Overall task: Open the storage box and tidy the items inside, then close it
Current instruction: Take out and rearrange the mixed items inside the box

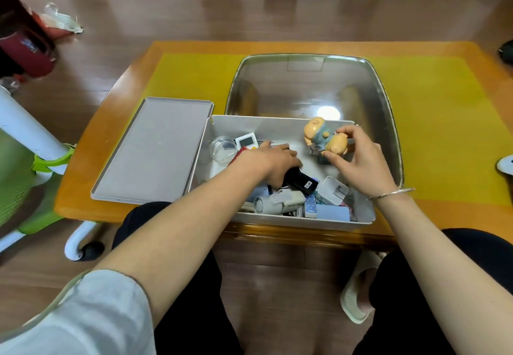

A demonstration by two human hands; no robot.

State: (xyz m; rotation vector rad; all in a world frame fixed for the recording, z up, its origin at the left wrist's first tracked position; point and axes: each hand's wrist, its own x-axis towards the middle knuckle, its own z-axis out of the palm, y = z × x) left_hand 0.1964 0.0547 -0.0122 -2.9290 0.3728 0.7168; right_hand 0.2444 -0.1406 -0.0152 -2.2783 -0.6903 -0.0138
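The storage box [280, 220] sits open at the centre of the frame, on the table's [91, 188] near edge. Its lid [150, 152] lies just left, out of the way. The right hand [358, 157] pinches a toy figure [324, 138], likely to reposition it. The left hand [272, 163] grips a black gadget [301, 182] among the clutter.

No text can be read with certainty: inside the storage box [280, 222], the white handheld fan [280, 202] at the near wall bears dark lettering too blurred to decipher, and the black device [301, 182] just beyond it carries a small white label, likewise illegible.
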